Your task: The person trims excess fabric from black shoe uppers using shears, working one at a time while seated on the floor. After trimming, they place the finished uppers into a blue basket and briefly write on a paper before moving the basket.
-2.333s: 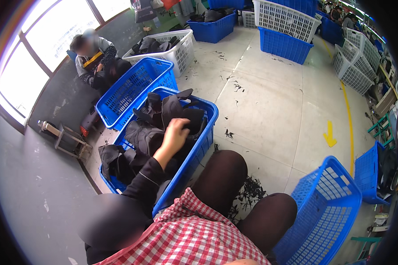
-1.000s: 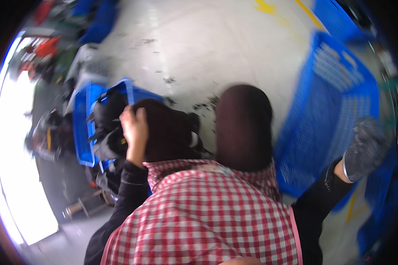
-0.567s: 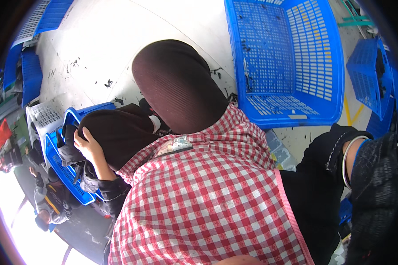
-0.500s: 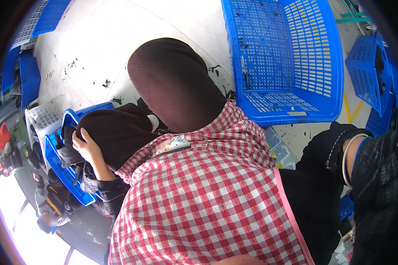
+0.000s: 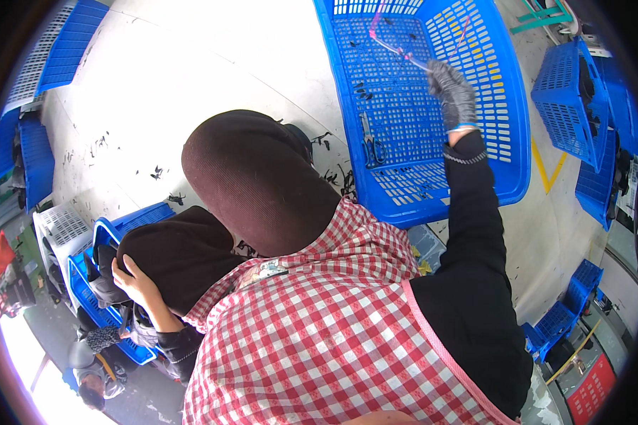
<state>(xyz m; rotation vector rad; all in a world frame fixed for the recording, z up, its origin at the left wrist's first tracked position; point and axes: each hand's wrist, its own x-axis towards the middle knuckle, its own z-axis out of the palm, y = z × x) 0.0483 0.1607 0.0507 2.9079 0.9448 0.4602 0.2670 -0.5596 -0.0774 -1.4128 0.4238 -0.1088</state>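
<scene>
My bare left hand [image 5: 139, 285] rests with spread fingers on my dark brown-covered left knee [image 5: 170, 255]. My gloved right hand [image 5: 452, 92] is stretched forward over a big blue plastic basket [image 5: 524, 142]. Its fingers are closed round the end of a thin whitish and pink cord [image 5: 393, 48], which runs away to the far side of the basket. A pair of scissors [image 5: 373, 150] with blue handles lies in the basket among a few black scraps. The cord's other end is cut off by the frame's top edge.
Black scraps [image 5: 157, 172] lie scattered on the pale floor. At my left stand a blue basket [image 5: 96, 304] with black items and a white crate [image 5: 64, 221]. More blue baskets [image 5: 571, 99] stand at the right. Another person [image 5: 96, 375] is at the lower left.
My right arm has swung from the right edge forward over the basket, and the cord now shows in its hand. My left hand stays on the knee. The view has shifted.
</scene>
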